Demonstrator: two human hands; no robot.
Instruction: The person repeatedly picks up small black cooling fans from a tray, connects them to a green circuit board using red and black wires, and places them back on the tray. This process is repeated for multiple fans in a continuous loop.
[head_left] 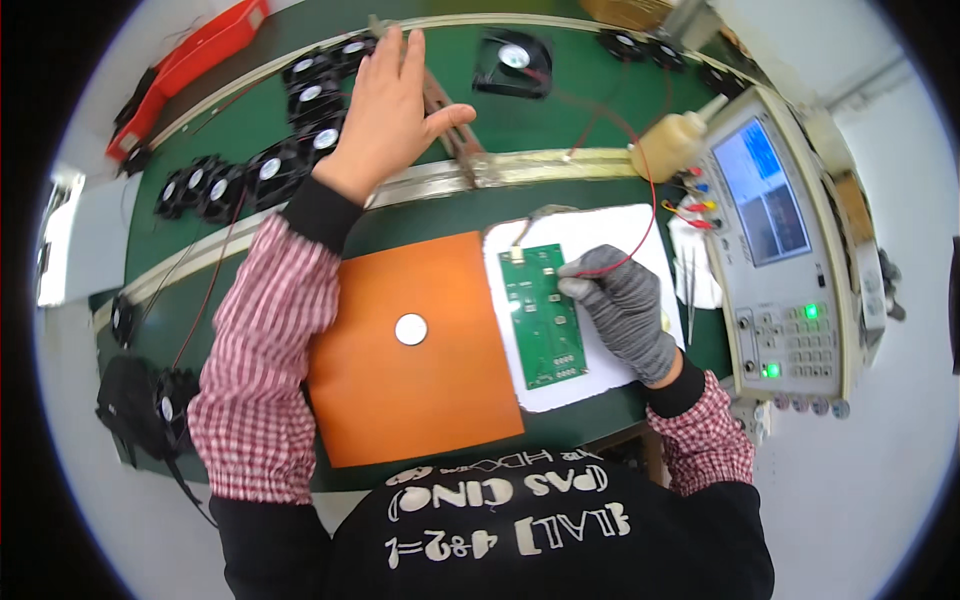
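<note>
My left hand (392, 115), bare, is stretched over the far side of the bench with its fingers straight and thumb spread, holding nothing. Black fans (312, 95) lie just left of it, and a slightly blurred black fan (513, 62) is to its right. My right hand (628, 312), in a grey knit glove, pinches the end of a thin red wire (652, 185) at the right edge of a green circuit board (545, 325). The wire arcs up from my fingertips toward the far fan. A white connector (517, 256) sits at the board's top with a cable attached.
The board rests on a white pad (612, 222) beside an orange mat (400, 400) bearing a round white disc (411, 329). Right stand a tester with a screen (765, 195), tweezers (690, 290) and a yellowish squeeze bottle (668, 145). A red bin (205, 60) is far left.
</note>
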